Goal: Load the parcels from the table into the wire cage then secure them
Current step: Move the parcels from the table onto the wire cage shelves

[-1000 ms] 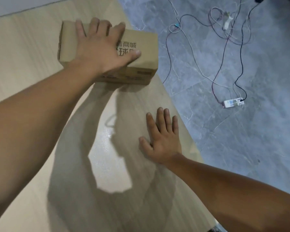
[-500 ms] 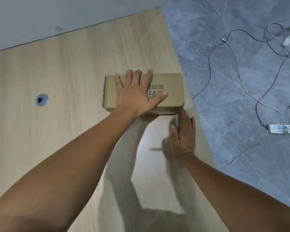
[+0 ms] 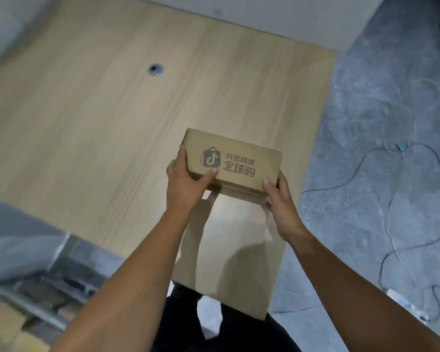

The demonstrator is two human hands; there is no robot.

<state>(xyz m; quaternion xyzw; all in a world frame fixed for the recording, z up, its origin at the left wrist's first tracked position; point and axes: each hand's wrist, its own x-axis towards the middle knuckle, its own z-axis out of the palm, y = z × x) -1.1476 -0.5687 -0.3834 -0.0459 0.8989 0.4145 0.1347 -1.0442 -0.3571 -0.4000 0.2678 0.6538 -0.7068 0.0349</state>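
1. We see the cardboard parcel (image 3: 235, 161) held over the counter (image 3: 99, 123), near its right edge, with the printed logo facing up.
2. Our left grip (image 3: 186, 184) is clamped on the parcel's left end, thumb on top and fingers round the side.
3. Our right grip (image 3: 281, 199) is clamped on the near right corner, thumb on top.
4. Cables (image 3: 366, 168) trail across the grey floor (image 3: 366, 110) to the right, and a blurred wire cage (image 3: 36, 301) sits at lower left.

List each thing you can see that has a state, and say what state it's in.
Parcel: closed, printed side up, held at both ends above the table.
Left hand: grips the parcel's left end.
Right hand: grips the parcel's right end.
Wire cage: lower left, blurred; contents unclear.
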